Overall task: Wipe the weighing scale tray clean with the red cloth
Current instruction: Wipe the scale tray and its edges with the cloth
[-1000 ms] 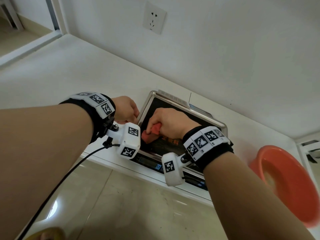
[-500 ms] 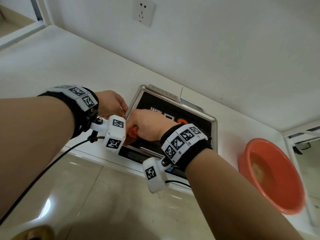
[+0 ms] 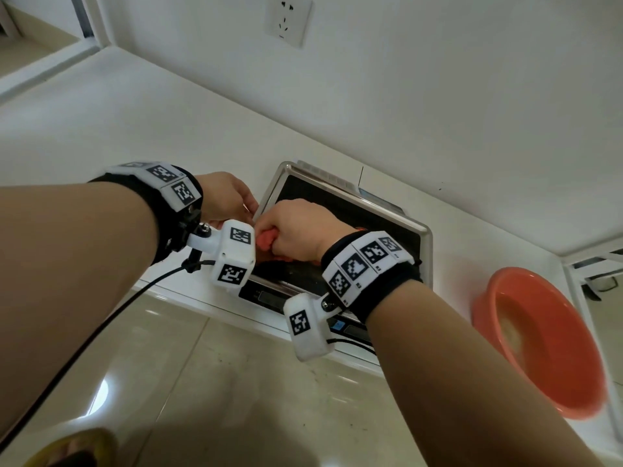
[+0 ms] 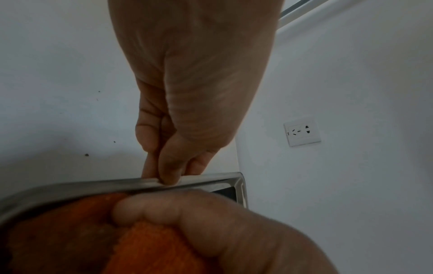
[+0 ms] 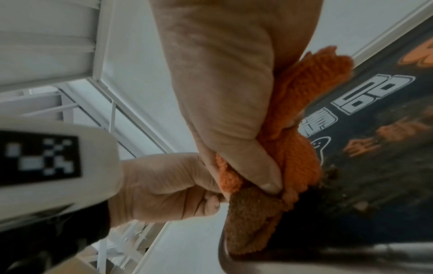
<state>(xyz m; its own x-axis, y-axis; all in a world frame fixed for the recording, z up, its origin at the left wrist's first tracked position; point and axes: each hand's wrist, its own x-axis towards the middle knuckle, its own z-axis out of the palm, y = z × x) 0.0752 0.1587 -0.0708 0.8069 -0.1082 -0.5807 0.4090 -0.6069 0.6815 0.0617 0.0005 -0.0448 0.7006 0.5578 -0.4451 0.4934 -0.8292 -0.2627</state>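
In the head view the weighing scale tray [image 3: 425, 237] sits in the middle of the frame, a steel-rimmed rectangle whose long axis runs from upper left down to lower right, with the dark printed surface inside it. The right hand [image 3: 296, 230] is bunched into a fist round the red cloth [image 3: 266, 239] and has it pressed down at the tray's left end, hard against the rim there; the right wrist view shows the thumb and fingers clenched over the wadded cloth [image 5: 297, 115], with its lower fold, darkened with grime, lying in the corner at the bottom of that frame. The left hand [image 3: 224, 197] lies just left of the fist, outside the tray, and in the left wrist view its fingertips [image 4: 167, 176] pinch the steel rim [image 4: 93, 185] from the outer side, which I judge is to hold the tray steady. So the cloth is at one extreme of the tray, and nearly all the unwiped length lies away from it toward the lower right of the head frame, along the long axis. The coming stroke, as I judge it, must run that way, away from the left hand's pinch, and the right hand is the one placed to make it. Brown smears show on the dark surface [image 5: 374, 185] beside the cloth, so the wiping looks only partly done. An orange basin [image 3: 539, 345] stands well apart at the right edge
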